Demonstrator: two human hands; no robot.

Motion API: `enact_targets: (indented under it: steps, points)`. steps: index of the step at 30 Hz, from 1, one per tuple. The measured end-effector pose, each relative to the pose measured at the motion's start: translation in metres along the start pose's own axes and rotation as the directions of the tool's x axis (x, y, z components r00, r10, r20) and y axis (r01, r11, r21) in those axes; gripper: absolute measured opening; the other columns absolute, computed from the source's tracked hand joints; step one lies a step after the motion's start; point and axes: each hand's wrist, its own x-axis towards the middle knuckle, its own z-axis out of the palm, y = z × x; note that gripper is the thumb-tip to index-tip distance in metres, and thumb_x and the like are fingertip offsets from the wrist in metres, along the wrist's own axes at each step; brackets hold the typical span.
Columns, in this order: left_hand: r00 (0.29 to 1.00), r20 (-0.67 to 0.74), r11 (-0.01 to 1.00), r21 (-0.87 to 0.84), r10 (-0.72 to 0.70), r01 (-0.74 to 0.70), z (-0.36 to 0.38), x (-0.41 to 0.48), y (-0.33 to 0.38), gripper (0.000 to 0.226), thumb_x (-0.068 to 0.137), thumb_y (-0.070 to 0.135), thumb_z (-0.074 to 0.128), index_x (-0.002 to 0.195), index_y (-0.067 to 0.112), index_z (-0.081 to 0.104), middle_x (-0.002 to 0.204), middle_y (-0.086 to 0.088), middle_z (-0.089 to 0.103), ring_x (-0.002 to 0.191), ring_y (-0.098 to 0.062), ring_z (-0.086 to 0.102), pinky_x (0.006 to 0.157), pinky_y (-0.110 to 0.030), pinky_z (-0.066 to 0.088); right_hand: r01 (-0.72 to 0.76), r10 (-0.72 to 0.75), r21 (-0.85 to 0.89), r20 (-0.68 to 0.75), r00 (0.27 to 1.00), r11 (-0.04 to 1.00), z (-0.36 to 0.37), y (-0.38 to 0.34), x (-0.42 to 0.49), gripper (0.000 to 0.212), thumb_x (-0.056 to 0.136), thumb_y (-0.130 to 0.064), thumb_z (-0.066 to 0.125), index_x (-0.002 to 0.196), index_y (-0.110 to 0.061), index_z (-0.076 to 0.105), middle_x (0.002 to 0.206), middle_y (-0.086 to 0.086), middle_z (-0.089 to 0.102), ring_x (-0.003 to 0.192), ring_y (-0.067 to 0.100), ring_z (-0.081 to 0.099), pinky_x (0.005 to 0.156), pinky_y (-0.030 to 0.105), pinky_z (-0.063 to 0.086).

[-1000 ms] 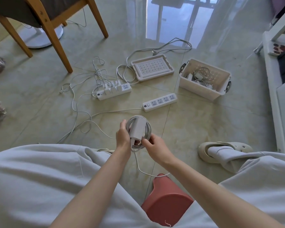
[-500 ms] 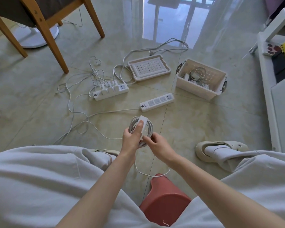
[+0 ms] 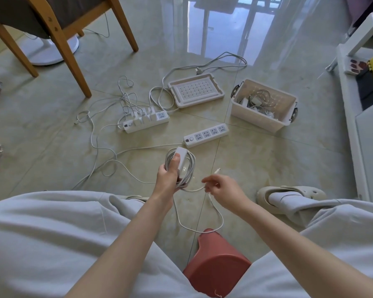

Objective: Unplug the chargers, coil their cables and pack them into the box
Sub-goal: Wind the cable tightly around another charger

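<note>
Charger (image 3: 182,152) half-hidden (left hand (image 3: 166,177)), blurred right hand (image 3: 223,191), cable (image 3: 221,222)

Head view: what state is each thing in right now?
Charger, unplugged, gripped by left hand.
Cable, mostly coiled, tail pinched by right hand.
Box, open, packed chargers inside.
Lid, off, beside box.
Near power strip, sockets empty.
Far power strip, plugs in most sockets.

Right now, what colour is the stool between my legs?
The stool is brick red, seen in the head view.
</note>
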Motion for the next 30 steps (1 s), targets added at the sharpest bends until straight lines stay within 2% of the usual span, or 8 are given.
enact_targets:
  steps: [2,5,8,12,15,19,24,30]
  points:
    - [1.0,0.024,1.0,0.007,0.011,-0.011,0.0,-0.001,-0.001,0.046,0.091,0.047,0.052,0.116,0.009,0.047,0.082,-0.003,0.048,0.062,-0.015,0.053,0.05,-0.024,0.049,-0.127,0.137,0.491,0.015,0.99,0.862,0.0,-0.013,0.0,0.025,0.09,0.005,0.043,0.103,-0.005,0.061,0.09,0.012,0.064,0.08,0.015,0.062,0.074,0.019,0.051]
    - [0.998,0.057,1.0,-0.025,-0.008,0.009,0.003,-0.004,-0.004,0.053,0.091,0.049,0.052,0.12,0.005,0.048,0.091,-0.01,0.05,0.069,-0.019,0.056,0.051,-0.025,0.051,-0.06,0.215,0.752,-0.111,0.97,0.657,0.001,-0.026,-0.001,0.013,0.092,0.004,0.047,0.099,-0.004,0.052,0.083,0.012,0.06,0.069,0.014,0.061,0.065,0.016,0.055]
    - [0.999,0.047,0.996,-0.092,-0.003,0.007,0.006,-0.004,-0.003,0.061,0.09,0.05,0.052,0.125,0.001,0.046,0.1,-0.013,0.05,0.083,-0.025,0.054,0.057,-0.029,0.055,-0.067,0.299,0.791,-0.15,0.943,0.608,0.006,-0.028,-0.001,0.024,0.09,0.006,0.048,0.108,-0.005,0.038,0.081,0.012,0.061,0.059,0.012,0.054,0.061,0.019,0.054]
    - [0.998,0.062,0.984,-0.179,0.004,0.007,0.006,-0.005,-0.001,0.055,0.091,0.047,0.052,0.122,0.002,0.045,0.108,-0.012,0.049,0.087,-0.027,0.056,0.061,-0.032,0.058,-0.194,0.33,0.714,-0.056,0.942,0.673,0.012,-0.021,0.001,0.019,0.091,0.008,0.044,0.105,0.001,0.055,0.073,0.008,0.059,0.048,0.007,0.049,0.053,0.016,0.049]
    - [0.994,0.108,0.99,-0.141,0.017,-0.001,0.008,-0.007,-0.003,0.06,0.09,0.047,0.053,0.127,0.001,0.043,0.11,-0.018,0.052,0.084,-0.027,0.061,0.061,-0.03,0.056,-0.257,0.332,0.594,-0.018,0.943,0.762,0.015,-0.017,0.004,0.023,0.09,0.007,0.044,0.093,-0.007,0.062,0.066,0.003,0.055,0.048,0.006,0.049,0.052,0.015,0.045]
    - [0.987,0.157,0.991,-0.129,0.036,-0.015,0.01,-0.007,-0.007,0.056,0.09,0.048,0.051,0.126,0.006,0.046,0.121,-0.028,0.056,0.075,-0.022,0.068,0.062,-0.03,0.055,-0.209,0.271,0.55,-0.033,0.962,0.809,0.012,-0.019,0.006,0.021,0.09,0.008,0.047,0.095,-0.006,0.062,0.065,0.002,0.055,0.04,-0.001,0.049,0.047,0.011,0.043]
    - [0.972,0.228,0.987,-0.135,-0.05,0.082,0.01,-0.009,-0.005,0.044,0.094,0.049,0.044,0.108,0.011,0.06,0.089,-0.009,0.068,0.07,-0.015,0.067,0.069,-0.033,0.058,-0.109,0.195,0.663,-0.057,0.979,0.74,0.008,-0.013,0.004,0.021,0.086,0.008,0.058,0.105,0.002,0.064,0.073,0.004,0.063,0.049,-0.002,0.059,0.059,0.011,0.049]
    - [0.925,0.312,0.965,-0.08,-0.215,0.251,0.011,-0.015,-0.014,0.042,0.094,0.05,0.042,0.099,0.015,0.066,0.083,-0.005,0.07,0.071,-0.013,0.067,0.077,-0.045,0.054,-0.106,0.27,0.783,-0.082,0.959,0.613,0.017,-0.007,0.004,0.031,0.081,0.009,0.062,0.109,0.001,0.054,0.076,0.008,0.066,0.06,0.008,0.065,0.067,0.021,0.053]
